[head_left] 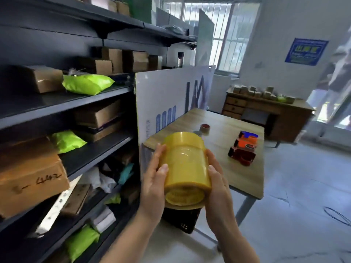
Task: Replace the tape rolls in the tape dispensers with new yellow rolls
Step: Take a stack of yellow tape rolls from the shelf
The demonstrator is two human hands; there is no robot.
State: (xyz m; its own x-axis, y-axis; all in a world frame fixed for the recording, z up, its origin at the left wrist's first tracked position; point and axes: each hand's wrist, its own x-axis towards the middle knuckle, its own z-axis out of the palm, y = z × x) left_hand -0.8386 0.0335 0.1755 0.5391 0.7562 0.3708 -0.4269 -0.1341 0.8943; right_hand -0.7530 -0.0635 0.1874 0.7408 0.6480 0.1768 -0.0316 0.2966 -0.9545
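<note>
A stack of yellow tape rolls [185, 164], wrapped together as one cylinder, is held in front of me between both hands. My left hand [153, 179] clasps its left side and my right hand [218, 179] its right side. Beyond it stands a wooden table [224, 122]. On the table's right part lie three tape dispensers: a dark red one [242, 155] nearest, an orange one [247, 144] behind it, and a blue-topped one [247, 135] farthest. Two used tape rolls [205, 128] sit near the table's middle.
A dark metal shelf rack [66, 103] with cardboard boxes and green bags fills the left. A white printed board [171, 99] stands between rack and table. A black box [180, 219] sits on the floor below my hands. A wooden desk [266, 109] stands at the back wall.
</note>
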